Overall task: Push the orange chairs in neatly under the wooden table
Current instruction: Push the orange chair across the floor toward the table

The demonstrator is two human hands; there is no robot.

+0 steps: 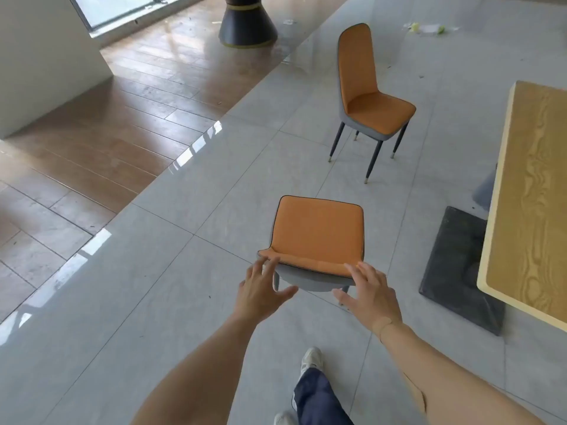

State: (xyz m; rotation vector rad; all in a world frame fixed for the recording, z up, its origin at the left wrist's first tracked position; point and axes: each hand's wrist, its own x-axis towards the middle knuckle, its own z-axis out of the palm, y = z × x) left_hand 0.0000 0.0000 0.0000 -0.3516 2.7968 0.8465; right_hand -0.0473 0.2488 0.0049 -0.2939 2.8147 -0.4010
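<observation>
Open grey tile floor [196, 228] lies left of the near orange chair [319, 231]. To its right, the dark table base [454, 271] blocks the way under the wooden table [534, 191]. The far orange chair [365, 93] stands well apart, with bare floor between.

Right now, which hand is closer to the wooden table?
Right. The right hand is at the near chair's backrest on the side facing the wooden table; the left hand is at the backrest's far side.
</observation>
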